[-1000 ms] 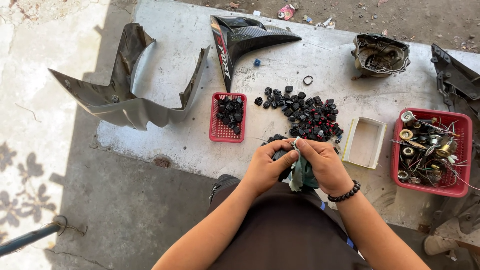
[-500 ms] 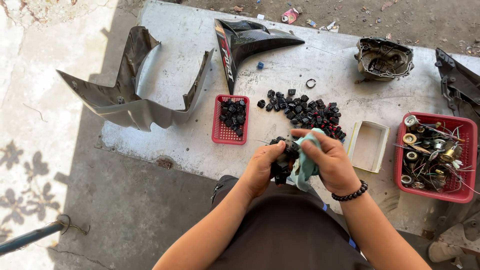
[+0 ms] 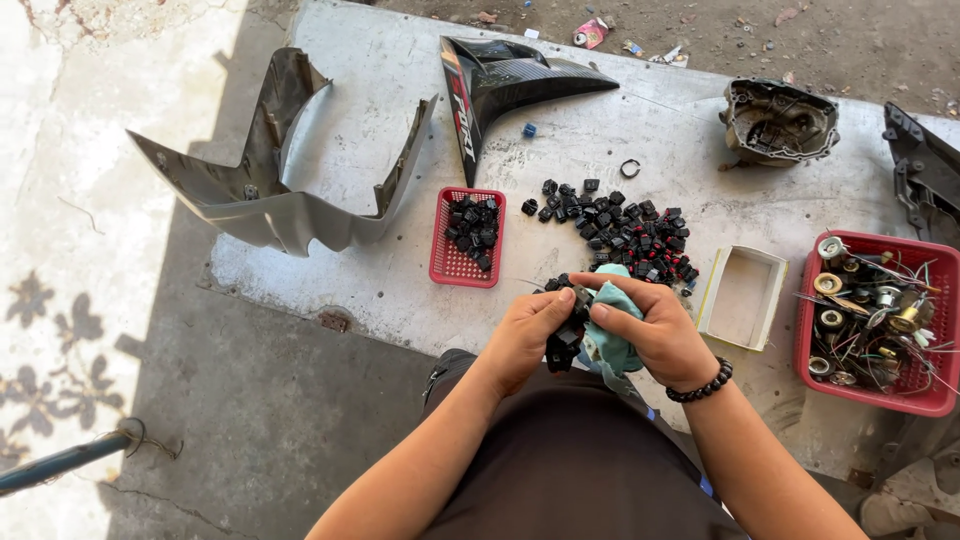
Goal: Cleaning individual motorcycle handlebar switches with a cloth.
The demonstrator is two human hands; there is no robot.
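Both hands work close together at the near edge of the desk [image 3: 380, 280], a pale concrete slab. The left hand [image 3: 525, 335] is clenched around a cluster of small black switch parts [image 3: 562, 345], fingers curled over the top of them. The right hand [image 3: 655, 335], with a dark bead bracelet [image 3: 700, 382] at the wrist, grips a teal cloth [image 3: 607, 345] and presses it against the parts held by the left hand; cloth and parts are touching.

Just beyond the hands lies a loose pile of black switches [image 3: 625, 225], some with red faces. To its left stands a small red basket [image 3: 468, 236] holding more black parts. To its right sits an empty white tray [image 3: 741, 297], and further right a larger red basket [image 3: 875, 320] filled with round metal fittings and tangled wires.

At the far side of the desk lie a grey motorcycle fairing [image 3: 270, 180] on the left, a black fairing panel [image 3: 500, 85] in the middle, and a dirty metal engine cover [image 3: 780, 122] on the right. A small black ring [image 3: 630, 168] and a small blue piece [image 3: 529, 129] lie apart between them.
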